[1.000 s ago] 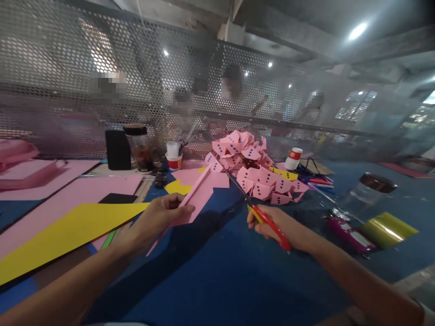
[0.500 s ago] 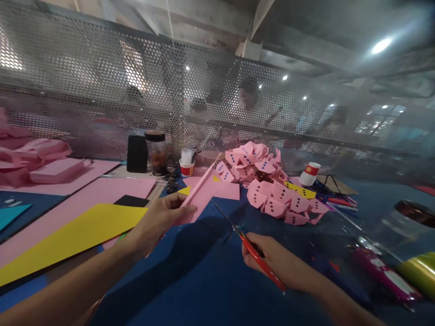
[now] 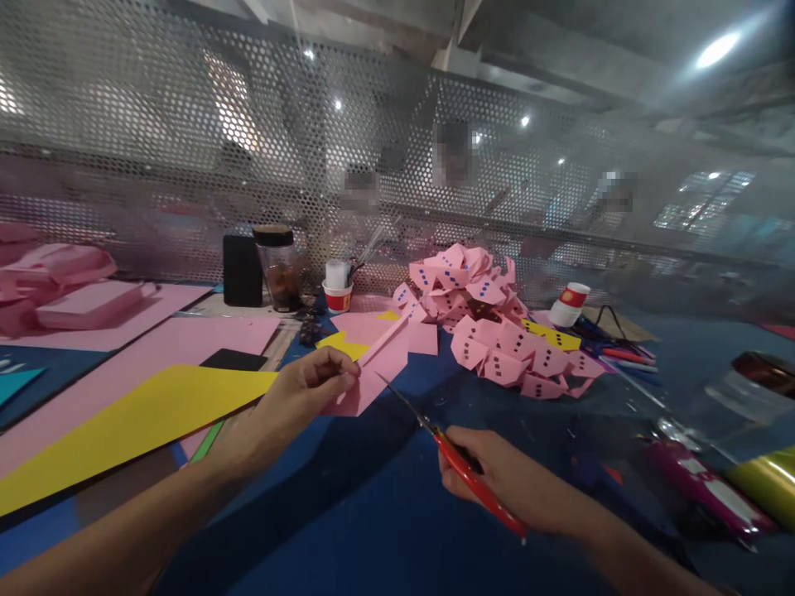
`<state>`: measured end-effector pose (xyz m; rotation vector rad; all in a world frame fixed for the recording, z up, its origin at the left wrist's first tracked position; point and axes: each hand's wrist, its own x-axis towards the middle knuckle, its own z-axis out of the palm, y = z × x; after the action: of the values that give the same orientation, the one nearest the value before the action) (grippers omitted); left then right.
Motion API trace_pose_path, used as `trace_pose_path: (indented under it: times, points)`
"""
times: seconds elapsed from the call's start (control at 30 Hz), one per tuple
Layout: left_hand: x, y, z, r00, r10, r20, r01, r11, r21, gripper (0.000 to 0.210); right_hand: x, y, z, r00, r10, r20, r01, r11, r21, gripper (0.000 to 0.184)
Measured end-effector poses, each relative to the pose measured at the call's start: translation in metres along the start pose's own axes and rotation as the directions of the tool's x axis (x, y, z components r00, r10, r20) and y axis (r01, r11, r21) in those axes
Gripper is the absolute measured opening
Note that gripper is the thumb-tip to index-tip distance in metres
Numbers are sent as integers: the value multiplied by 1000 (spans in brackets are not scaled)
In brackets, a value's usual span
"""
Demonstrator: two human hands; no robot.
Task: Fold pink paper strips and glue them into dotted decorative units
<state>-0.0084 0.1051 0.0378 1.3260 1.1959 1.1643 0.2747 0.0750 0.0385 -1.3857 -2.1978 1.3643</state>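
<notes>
My left hand (image 3: 316,385) pinches a folded piece of pink paper (image 3: 385,364) between thumb and fingers, above the blue tabletop (image 3: 348,505). My right hand (image 3: 484,468) is wrapped round the red handles of a pair of scissors (image 3: 460,463). The blades look closed, and their tip points up and left, close to the pink paper's lower edge; whether they touch I cannot tell. Beyond the hands lies a pile of folded pink paper shapes (image 3: 463,281) marked with small dark squares, and a dotted pink strip (image 3: 503,360) lies in front of it.
Large pink sheets (image 3: 236,335) and a yellow sheet (image 3: 155,414) cover the left side. A lidded jar (image 3: 278,269) and paper cups (image 3: 339,294) stand before a perforated metal screen (image 3: 373,149). At right are pens (image 3: 627,360), a clear jar (image 3: 754,385) and a purple tool (image 3: 708,488).
My left hand has turned the pink paper so more of its flat face shows, its far end lower. The scissors have shifted slightly left. The camera view has tilted a little.
</notes>
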Motion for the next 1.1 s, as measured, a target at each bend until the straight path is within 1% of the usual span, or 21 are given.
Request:
trace_pose_path:
  times: [0.1, 0.2, 0.3, 0.43, 0.53, 0.67, 0.93, 1.1]
  points:
    - [-2, -1, 0, 1000, 8, 18, -7, 1000, -24, 25, -1, -1, 1, 1000, -4, 4, 4, 1000, 21, 9]
    - [-2, -1, 0, 1000, 3, -31, -4, 1000, -27, 35, 0, 0, 2, 1000, -7, 3, 7, 999, 46, 11]
    - [-2, 0, 1, 999, -30, -33, 28, 999, -39, 44, 0, 0, 3, 1000, -12, 16, 11, 997, 76, 12]
    - [-3, 3, 4, 999, -54, 6, 55, 997, -53, 36, 0, -2, 3, 1000, -10, 27, 8, 997, 82, 10]
    - [-4, 5, 5, 999, -55, 1, 55, 996, -70, 34, -1, -2, 2, 1000, -1, 23, -1, 997, 77, 8]
    - [-3, 5, 5, 998, -54, -13, 53, 994, -99, 35, -2, -2, 3, 1000, 2, 25, -5, 995, 98, 10]
    - [-4, 6, 4, 997, -52, -51, 50, 998, -41, 37, -1, -2, 6, 1000, 7, 27, -9, 996, 84, 10]
    - [-3, 4, 4, 998, -46, -37, 46, 999, -11, 36, -1, -1, 6, 1000, -5, 21, 3, 995, 100, 10]
